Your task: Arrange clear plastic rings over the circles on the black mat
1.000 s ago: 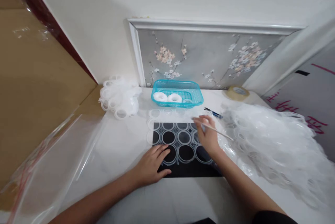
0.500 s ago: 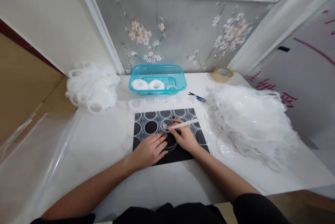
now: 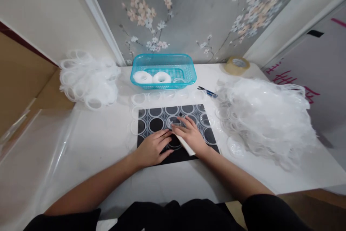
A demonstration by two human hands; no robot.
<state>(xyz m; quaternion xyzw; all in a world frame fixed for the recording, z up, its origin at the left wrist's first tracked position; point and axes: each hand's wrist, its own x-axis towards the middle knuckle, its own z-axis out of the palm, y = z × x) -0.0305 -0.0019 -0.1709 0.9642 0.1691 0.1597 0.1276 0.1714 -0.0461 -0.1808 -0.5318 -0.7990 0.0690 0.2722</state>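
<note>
A black sheet (image 3: 151, 154) printed with grey-white circles lies on the table in front of me. My left hand (image 3: 154, 148) rests on its lower left part, fingers stretched out and fingertips near the middle circles. Against my right hand (image 3: 189, 134) is a flat off-white strip (image 3: 186, 146), gripped under the palm and thumb and slanting back toward me. Its far end is hidden by the fingers. Just ahead of both hands' fingertips, a small clear, curled piece (image 3: 171, 123) lies on one circle; its kind is hard to make out.
Behind the sheet stands a blue basket (image 3: 163, 86) with white rolls (image 3: 162, 77). Heaps of clear plastic rings lie left (image 3: 89, 81) and right (image 3: 267, 119). Small blue-handled snips (image 3: 208, 92) and a tape roll (image 3: 237, 66) lie toward the back right.
The off-white strip has swung from pointing right to pointing back toward me, and my right hand has flattened over it. My left hand stays about where it was. The view has tilted down.
</note>
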